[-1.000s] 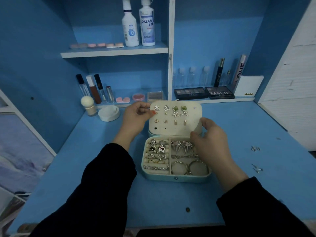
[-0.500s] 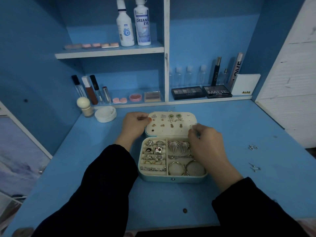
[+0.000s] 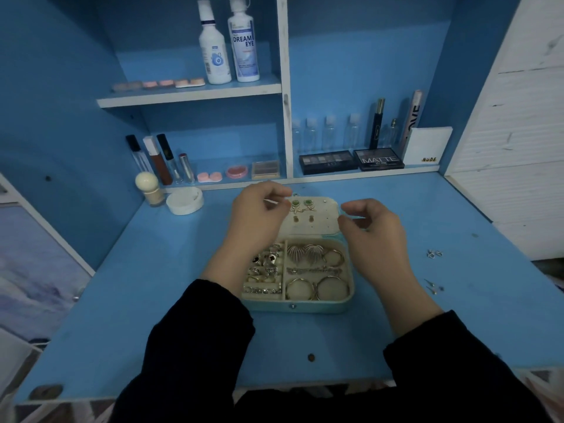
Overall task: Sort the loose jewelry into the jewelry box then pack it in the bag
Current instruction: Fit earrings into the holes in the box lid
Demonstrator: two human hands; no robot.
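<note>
Lid [image 3: 314, 222] flatter; left hand [image 3: 256, 219], right hand [image 3: 370, 235] near.

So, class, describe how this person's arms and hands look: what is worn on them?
The long black fabric left sleeve and the matching right sleeve are plain and unmarked, reaching the wrists. The left hand and the right hand are bare: no gloves, watch or bracelet shows.

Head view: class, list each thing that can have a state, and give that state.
Jewelry box: open, lid laid back.
Left hand: curled over lid; grip unclear.
Right hand: curled at lid's edge; grip unclear.
Loose earrings: on desk, unsorted.
Dream Eye bottle: upright.
</note>
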